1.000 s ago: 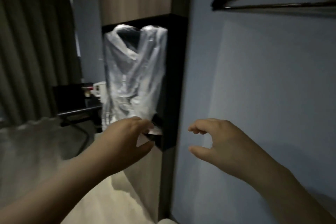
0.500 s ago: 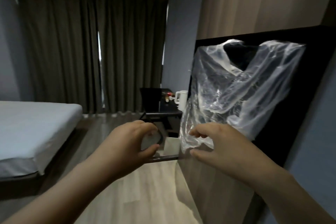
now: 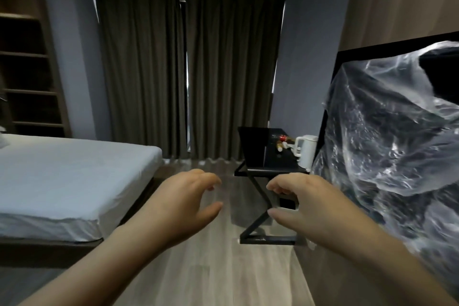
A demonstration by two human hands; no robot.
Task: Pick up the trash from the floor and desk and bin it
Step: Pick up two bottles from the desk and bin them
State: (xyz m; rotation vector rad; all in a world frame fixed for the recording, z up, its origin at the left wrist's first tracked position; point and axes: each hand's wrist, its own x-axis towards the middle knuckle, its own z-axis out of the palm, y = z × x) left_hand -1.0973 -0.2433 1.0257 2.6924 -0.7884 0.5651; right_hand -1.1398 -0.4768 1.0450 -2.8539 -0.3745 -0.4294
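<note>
Trash: none I could positively ID. The only candidates were some small red-and-white items (image 3: 283, 143) on the black desk (image 3: 270, 170), just beside a white kettle (image 3: 306, 151). They were too small to say whether they were rubbish or room supplies. I could make out no litter on the visible part of the floor (image 3: 211, 268) between the bed (image 3: 62, 176) and the desk.

Hands: the left hand (image 3: 181, 206) and right hand (image 3: 315, 206) were both raised in mid-air ahead of the camera. Their fingers were loosely curled with thumbs apart, gripping nothing and touching nothing.

Progress, my read: early. Nothing was in hand and nothing was visibly binned, so the desk and floor pickup was all left to do.

Hidden or unclear:
- A clear plastic bag (image 3: 387, 144) hung at the right against a black recess, near the right hand but apart from it. The frame edge cut it off, and I couldn't tell its contents. It was possibly the liner meant for the trash, but that's a guess.
- No bin was identifiable.
- A dark shape (image 3: 288, 204) sat under the desk, partly behind the right hand. I couldn't tell what it was.
- The forearms blocked the near floor, and the floor past the bed was out of sight.
</note>
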